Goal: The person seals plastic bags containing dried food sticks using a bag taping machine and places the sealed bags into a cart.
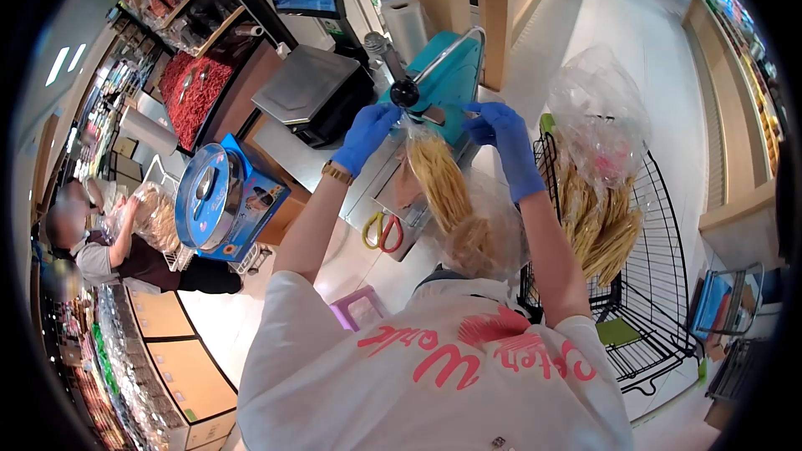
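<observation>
My left hand [368,139], in a blue glove, is closed on the gathered neck of a clear plastic bag [440,182] filled with long yellow dried sticks. The bag hangs down toward my chest. Just above that hand is the black knob [405,92] of a teal bag-sealing machine [447,75] with a metal bar. My right hand [504,140], also gloved in blue, is beside the machine's right side. Its thumb and fingers are pinched together, and anything between them is too small to make out.
On the right stands a black wire cart [660,242] with bags of yellow sticks [597,217]. Scissors [388,232] with red and yellow handles lie by the counter's edge. A scale [311,93] is at the back. A co-worker [125,238] at left holds a bag near a blue box [251,209].
</observation>
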Demonstrator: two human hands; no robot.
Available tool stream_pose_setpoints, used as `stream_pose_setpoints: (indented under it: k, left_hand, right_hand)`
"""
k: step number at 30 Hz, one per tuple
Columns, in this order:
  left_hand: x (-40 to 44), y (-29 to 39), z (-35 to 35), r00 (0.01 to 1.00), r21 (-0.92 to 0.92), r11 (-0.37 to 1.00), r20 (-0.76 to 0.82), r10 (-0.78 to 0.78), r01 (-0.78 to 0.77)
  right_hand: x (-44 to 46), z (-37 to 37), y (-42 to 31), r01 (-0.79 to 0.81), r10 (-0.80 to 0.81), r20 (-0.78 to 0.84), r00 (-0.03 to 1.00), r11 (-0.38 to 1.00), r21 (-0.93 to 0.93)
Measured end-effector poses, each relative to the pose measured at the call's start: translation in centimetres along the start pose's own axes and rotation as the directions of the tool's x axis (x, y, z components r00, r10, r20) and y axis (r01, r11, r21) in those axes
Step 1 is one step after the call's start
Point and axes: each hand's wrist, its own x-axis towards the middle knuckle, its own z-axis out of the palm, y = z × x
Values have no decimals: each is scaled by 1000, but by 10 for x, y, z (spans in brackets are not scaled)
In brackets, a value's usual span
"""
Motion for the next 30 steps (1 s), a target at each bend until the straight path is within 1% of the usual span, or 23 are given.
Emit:
stream_pose_setpoints:
  k: [1, 3, 5, 6, 7, 9, 10, 11, 13, 15, 16, 17, 18, 19, 20, 21, 23, 24, 25, 27, 28, 29, 30]
  left_hand:
    - [-6, 15, 4, 999, -3, 1000, 37, 11, -11]
    - [-14, 42, 14, 993, 36, 999, 113, 35, -40]
    - [-20, 68, 24, 980, 73, 995, 193, 55, -70]
    - [-21, 81, 28, 967, 37, 996, 246, 67, -78]
    - [-22, 95, 33, 951, 2, 996, 299, 79, -84]
    - [-25, 121, 40, 952, -37, 998, 303, 50, -41]
    - [-25, 133, 42, 948, -134, 988, 295, 119, -82]
    - [-26, 147, 45, 940, -236, 964, 287, 187, -120]
    - [-40, 190, 44, 906, -370, 882, 188, 380, -293]
    - [-41, 207, 42, 776, -423, 761, 185, 603, -491]
    - [-42, 210, 39, 770, -390, 765, 186, 610, -512]
    - [-45, 208, 37, 766, -350, 769, 184, 616, -535]
    - [-47, 201, 40, 761, -382, 764, 197, 618, -521]
    - [-48, 194, 43, 795, -377, 788, 183, 579, -487]
    - [-49, 185, 44, 827, -368, 813, 170, 536, -451]
    - [-48, 173, 43, 826, -386, 810, 180, 535, -441]
    - [-47, 144, 44, 894, -352, 904, 279, 350, -244]
    - [-49, 133, 48, 911, -346, 913, 266, 314, -214]
    - [-51, 124, 52, 910, -353, 912, 274, 312, -206]
    - [-56, 106, 60, 941, -317, 945, 291, 174, -77]
    - [-61, 101, 66, 941, -354, 934, 299, 162, -48]
    - [-67, 102, 72, 930, -350, 936, 352, 102, 30]
    - [-70, 88, 77, 912, -320, 946, 398, 95, 41]
  right_hand:
    - [-2, -7, 11, 71, -73, -33, 997, 996, -50]
    - [-8, -6, 24, 71, -72, -44, 996, 997, -23]
    - [-29, 6, 24, 289, -265, 150, 952, 943, -168]
    - [-40, 7, 17, 440, -388, 212, 897, 735, -515]
    - [-46, 10, 11, 431, -387, 198, 901, 737, -521]
    - [-55, 16, 1, 495, -466, 187, 865, 732, -469]
    - [-57, 15, -9, 605, -612, 184, 769, 603, -520]
    - [-59, 12, -19, 590, -611, 167, 774, 601, -540]
    - [-69, -6, -40, 606, -719, 142, 680, 442, -661]
    - [-92, -28, -88, 730, -781, 126, 612, 496, -470]
    - [-109, -34, -106, 811, -830, 1, 557, 544, -215]
    - [-129, -43, -124, 774, -822, -165, 545, 569, -279]
    - [-149, -52, -142, 724, -791, -325, 518, 608, -325]
    - [-171, -67, -159, 598, -813, -366, 454, 582, -552]
    - [-194, -81, -177, 411, -829, -404, 386, 547, -730]
    - [-210, -93, -188, 379, -892, -296, 341, 419, -825]
    - [-238, -120, -195, 428, -890, -350, 292, 449, -784]
    - [-249, -141, -196, 466, -892, -295, 342, 434, -771]
    - [-254, -147, -193, 427, -885, -247, 393, 414, -804]
    - [-261, -154, -174, 205, -775, -305, 554, 482, -852]
    - [-265, -155, -162, 31, -683, -365, 633, 494, -869]
    - [-265, -164, -142, -56, -607, -388, 694, 491, -869]
    - [-266, -173, -123, -142, -525, -406, 748, 471, -871]
